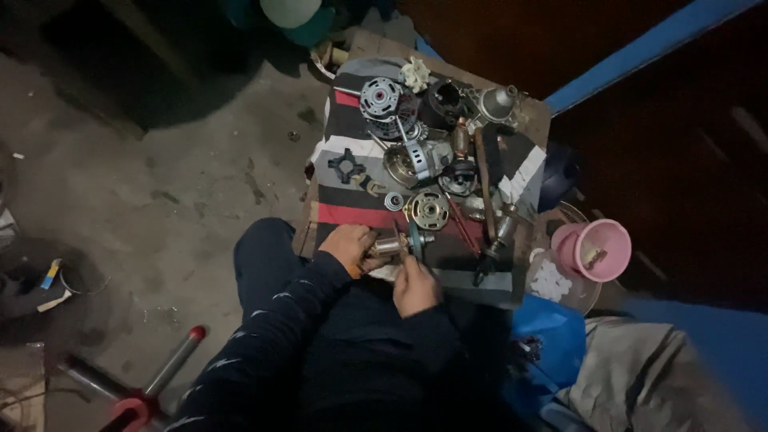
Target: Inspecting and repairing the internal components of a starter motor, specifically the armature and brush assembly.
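Two hands at near edge of striped cloth [352, 128]. Left hand [348, 246] closed around one small metal motor part [390, 246]; right hand [415, 286] gripping one thin tool [415, 240] against that part. Beyond the part, on the cloth: one black cross-shaped piece [346, 166], one round finned housing [381, 98], one white fan wheel [415, 74]. One pink bucket [596, 250] right of cloth.

A striped cloth [346, 128] covered a low board [534, 108] on the concrete floor [184, 184]. Motor parts lay scattered over the cloth: a round housing [381, 98], a black cross-shaped piece [346, 166], a brass-coloured disc [428, 210] and a white fan wheel [415, 74]. A pink cup [596, 250] stood beside the board.
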